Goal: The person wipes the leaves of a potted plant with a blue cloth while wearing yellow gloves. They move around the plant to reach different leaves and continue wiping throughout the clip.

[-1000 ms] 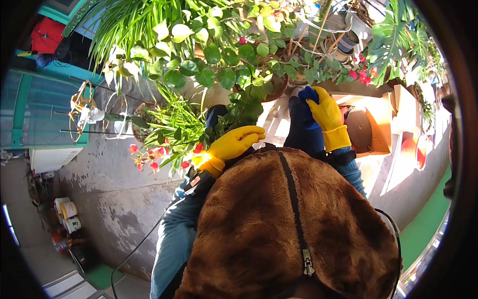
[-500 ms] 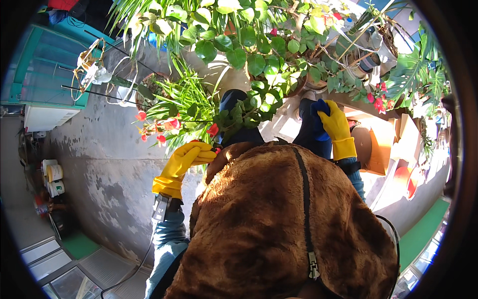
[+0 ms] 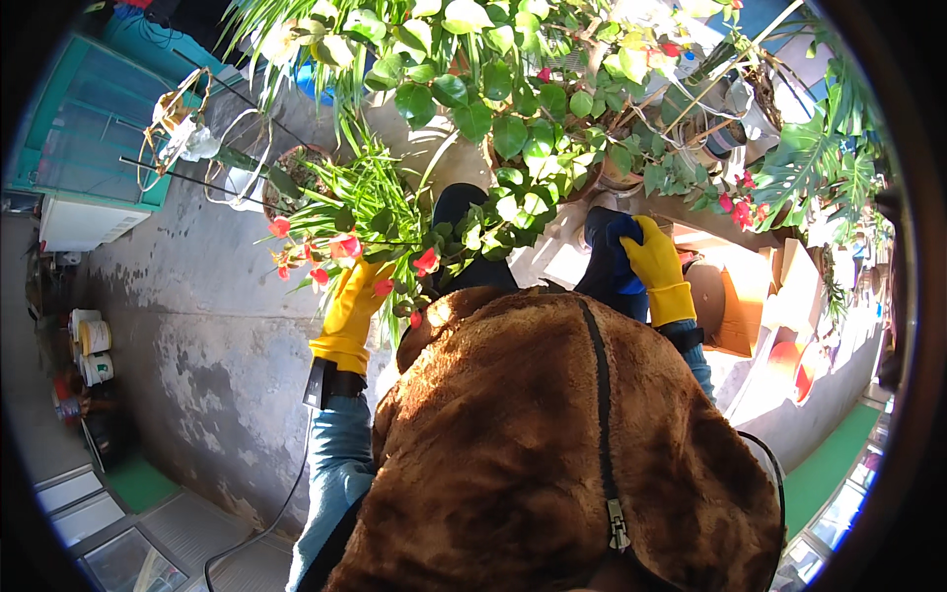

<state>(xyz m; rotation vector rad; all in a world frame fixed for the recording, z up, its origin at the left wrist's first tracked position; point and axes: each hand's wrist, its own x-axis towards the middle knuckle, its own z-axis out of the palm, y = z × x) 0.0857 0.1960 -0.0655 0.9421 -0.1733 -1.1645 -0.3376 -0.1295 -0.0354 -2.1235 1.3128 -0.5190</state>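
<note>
My left hand (image 3: pixel 349 308), in a yellow rubber glove, is at the edge of a plant with red flowers (image 3: pixel 345 246) and long narrow green leaves (image 3: pixel 380 187). Its visible fingers are stretched toward the blooms. Petals and leaves cover the fingertips, and no held thing shows in that hand. Over my right knee, my right hand (image 3: pixel 658 264) wears a matching glove. Its fingers are closed round a bunched dark blue cloth (image 3: pixel 625 259). A brown furry garment (image 3: pixel 513 424) with a long zipper fills the lower middle.
Broad-leaved potted plants (image 3: pixel 508 133) crowd the far side. To the right are open cardboard boxes (image 3: pixel 742 301) and pink flowers (image 3: pixel 742 211). A teal-framed cabinet (image 3: pixel 94 128) is at the far left, with white tubs (image 3: pixel 94 337) nearer. Patchy grey concrete (image 3: pixel 212 326) spans the left.
My left hand has moved up and slightly left, in among the red flowers, its fingers turning more upward. The right hand keeps its hold on the blue cloth and has shifted slightly left and down.
</note>
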